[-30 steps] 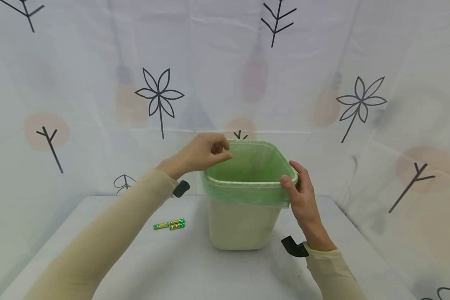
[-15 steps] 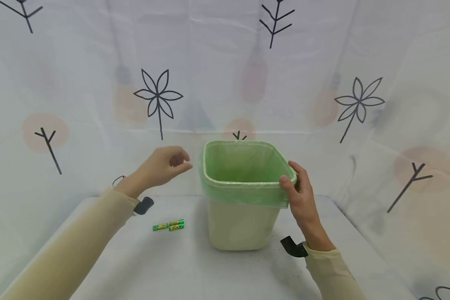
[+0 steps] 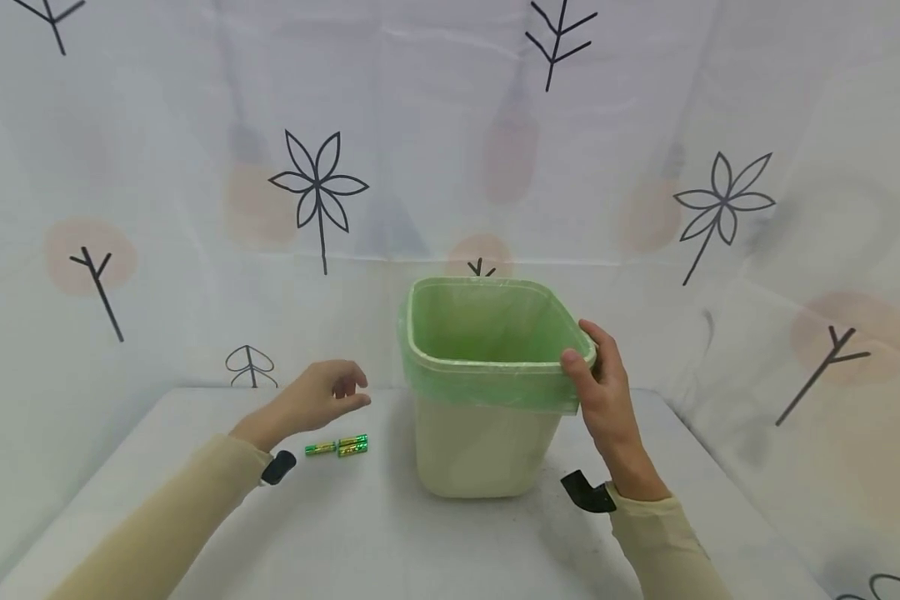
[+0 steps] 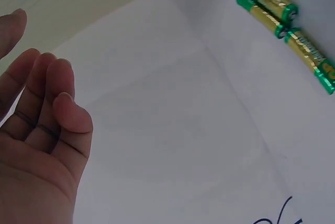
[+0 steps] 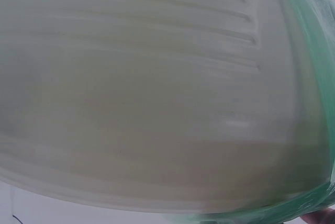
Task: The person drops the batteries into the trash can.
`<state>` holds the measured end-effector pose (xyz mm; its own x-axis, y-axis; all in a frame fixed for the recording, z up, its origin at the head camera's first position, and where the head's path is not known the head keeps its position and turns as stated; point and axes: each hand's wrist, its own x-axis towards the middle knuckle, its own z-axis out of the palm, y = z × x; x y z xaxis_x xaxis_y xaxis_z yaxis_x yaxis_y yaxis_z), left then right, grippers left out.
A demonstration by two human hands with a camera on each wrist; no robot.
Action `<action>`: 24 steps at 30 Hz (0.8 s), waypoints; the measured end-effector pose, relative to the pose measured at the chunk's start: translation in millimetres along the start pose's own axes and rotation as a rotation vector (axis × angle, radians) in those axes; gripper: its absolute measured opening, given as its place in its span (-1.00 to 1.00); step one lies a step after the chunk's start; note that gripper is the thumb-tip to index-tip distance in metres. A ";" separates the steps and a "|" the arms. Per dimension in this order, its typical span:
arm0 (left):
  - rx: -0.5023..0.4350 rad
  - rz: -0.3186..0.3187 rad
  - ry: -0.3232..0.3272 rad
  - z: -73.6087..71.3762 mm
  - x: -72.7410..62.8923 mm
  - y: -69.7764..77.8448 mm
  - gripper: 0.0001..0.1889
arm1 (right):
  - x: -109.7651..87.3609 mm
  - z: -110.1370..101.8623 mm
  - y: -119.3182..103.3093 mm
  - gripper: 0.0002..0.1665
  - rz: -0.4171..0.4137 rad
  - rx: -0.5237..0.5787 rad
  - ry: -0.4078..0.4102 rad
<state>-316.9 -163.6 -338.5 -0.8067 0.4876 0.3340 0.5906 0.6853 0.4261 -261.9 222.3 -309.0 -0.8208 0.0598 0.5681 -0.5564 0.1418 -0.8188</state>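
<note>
L hand (image 3: 311, 404) loosely curled, empty, nr 3 batts (image 3: 352, 447); R hand (image 3: 606, 396) w/ grip on bin rim (image 3: 487, 367)

A pale cream bin (image 3: 476, 454), square with rounded corners, stands upright on a white table (image 3: 420, 550). A thin green bag (image 3: 487, 389) lines it, folded over the rim and hanging as a band outside. The right hand (image 3: 607, 404) grips the rim at its near right corner. Left of the bin, three green-and-gold batteries lie flat: two side by side (image 4: 261, 14), the third (image 4: 310, 59) at their end, near the left hand (image 3: 311, 402).
</note>
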 end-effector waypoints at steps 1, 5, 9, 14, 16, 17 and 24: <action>0.001 -0.010 -0.015 5.0 -1.9 -2.8 -0.78 | 0.0 0.1 -0.4 -0.42 0.000 -0.001 0.000; 0.004 -0.063 -0.071 23.5 -8.1 -14.7 -0.76 | -0.5 0.2 -0.9 -0.42 0.013 0.007 0.000; 0.009 -0.086 -0.109 36.6 -12.7 -24.9 -0.74 | -0.6 0.1 -1.8 -0.42 0.017 0.008 0.002; 0.011 -0.090 -0.145 47.4 -17.3 -33.9 -0.73 | -0.4 -0.2 -1.9 -0.42 0.010 0.008 0.008; 0.017 -0.089 -0.148 50.8 -18.8 -36.9 -0.74 | -0.1 -0.2 -1.9 -0.42 0.001 0.010 0.007; 0.019 -0.090 -0.149 52.4 -19.6 -38.4 -0.75 | 0.0 -0.1 -1.8 -0.42 -0.004 0.011 0.006; 0.028 -0.166 -0.194 65.2 -25.8 -47.2 -0.71 | 0.5 1.0 -0.8 -0.43 -0.006 0.024 0.005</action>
<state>-325.3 -173.2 -422.0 -0.8832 0.4598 0.0930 0.4511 0.7781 0.4371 -262.0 221.2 -308.2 -0.8170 0.0635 0.5731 -0.5640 0.1188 -0.8172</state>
